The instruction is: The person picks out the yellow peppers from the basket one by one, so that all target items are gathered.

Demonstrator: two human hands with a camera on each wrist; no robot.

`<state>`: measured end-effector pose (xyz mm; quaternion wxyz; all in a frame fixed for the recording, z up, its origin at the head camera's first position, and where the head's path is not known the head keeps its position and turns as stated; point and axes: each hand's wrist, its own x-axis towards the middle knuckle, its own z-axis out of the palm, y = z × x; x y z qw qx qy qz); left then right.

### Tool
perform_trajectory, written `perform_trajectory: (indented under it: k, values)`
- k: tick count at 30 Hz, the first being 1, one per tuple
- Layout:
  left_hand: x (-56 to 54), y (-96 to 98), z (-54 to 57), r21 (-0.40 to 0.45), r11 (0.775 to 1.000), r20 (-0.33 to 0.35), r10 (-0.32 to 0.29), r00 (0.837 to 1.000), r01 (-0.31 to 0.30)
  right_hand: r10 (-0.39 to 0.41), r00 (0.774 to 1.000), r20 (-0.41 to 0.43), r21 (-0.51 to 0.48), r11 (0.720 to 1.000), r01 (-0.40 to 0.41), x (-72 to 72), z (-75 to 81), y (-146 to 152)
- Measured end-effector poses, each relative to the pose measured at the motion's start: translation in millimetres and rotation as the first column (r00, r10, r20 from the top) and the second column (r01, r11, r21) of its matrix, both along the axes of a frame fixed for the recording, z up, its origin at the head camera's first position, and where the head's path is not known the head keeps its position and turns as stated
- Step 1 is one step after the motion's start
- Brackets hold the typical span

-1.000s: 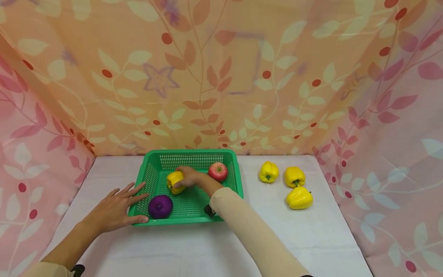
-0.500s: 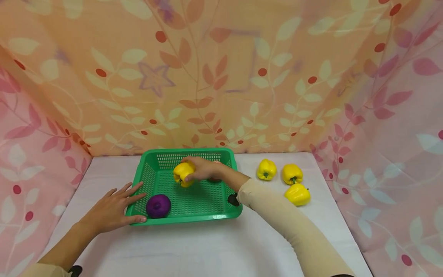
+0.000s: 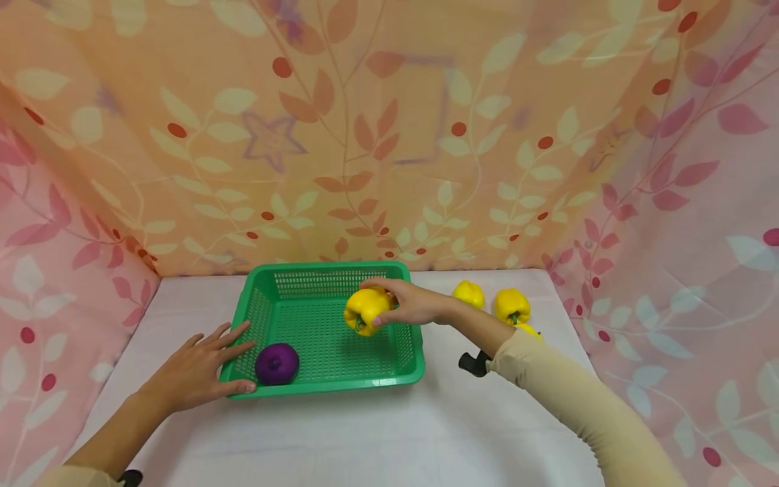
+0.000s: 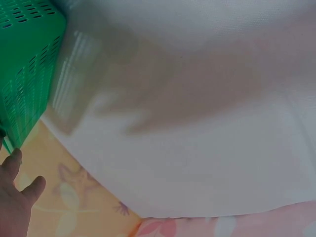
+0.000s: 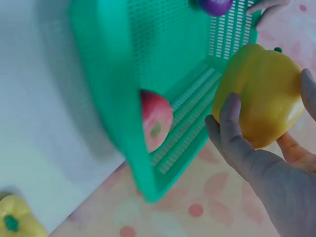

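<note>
My right hand (image 3: 416, 302) grips a yellow bell pepper (image 3: 364, 312) above the right part of a green plastic basket (image 3: 328, 387). The right wrist view shows the fingers and thumb round the pepper, raised over the basket's rim. A red apple (image 5: 158, 121) lies in the basket; from the head it is mostly hidden behind the hand. In the basket's near left corner sits a round purple vegetable (image 3: 276, 364). My left hand (image 3: 195, 368) rests at the basket's left rim, fingers spread, thumb at the near corner.
On the white cloth right of the basket lie more yellow bell peppers: one at the back (image 3: 468, 293), another beside it (image 3: 512, 306), and a third (image 3: 528, 329) mostly covered by my right sleeve. Floral curtains (image 3: 341, 135) stand behind and at both sides.
My right hand has lifted the yellow bell pepper from the basket floor and carried it rightward, now in front of the apple. The left hand has stayed at the rim.
</note>
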<state>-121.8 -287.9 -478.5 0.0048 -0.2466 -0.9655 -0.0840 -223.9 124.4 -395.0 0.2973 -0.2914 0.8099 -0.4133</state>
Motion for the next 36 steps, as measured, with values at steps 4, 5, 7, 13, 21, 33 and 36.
perform_trajectory:
  k: [4, 5, 7, 13, 21, 33, 36]
  values:
    - [1.2, 0.1, 0.7, -0.004, 1.0, 0.0, 0.005, 1.0, -0.005, -0.001, 1.0, -0.014, -0.012, 1.0, 0.001, 5.1, 0.8, 25]
    - [1.5, 0.2, 1.0, -0.006, 1.0, 0.003, 0.005, 1.0, -0.005, -0.006, 1.0, -0.014, -0.012, 1.0, 0.006, 6.5, 1.0, 31]
    - [2.3, 0.0, 1.3, -0.007, 1.0, 0.007, 0.008, 1.0, -0.008, -0.028, 1.0, -0.01, -0.003, 1.0, 0.028, 9.4, 1.0, 42]
    - [3.4, -0.5, 1.7, -0.004, 1.0, 0.01, 0.009, 1.0, -0.009, -0.114, 0.994, -0.003, 0.005, 0.994, 0.114, 15.5, -0.7, 75]
    - [1.5, 1.4, 1.6, 0.004, 1.0, 0.001, 0.004, 1.0, -0.004, -0.203, 0.979, -0.029, 0.006, 0.979, 0.204, 18.9, -6.9, 117]
    - [2.7, -0.1, 1.9, 0.01, 1.0, 0.009, 0.01, 1.0, -0.01, -0.302, 0.953, -0.023, 0.113, 0.946, 0.303, 23.6, -39.8, 158]
    - [2.3, -0.1, 1.0, 0.011, 1.0, 0.006, 0.009, 1.0, -0.009, -0.341, 0.94, -0.007, 0.152, 0.929, 0.338, 24.9, -49.8, 164]
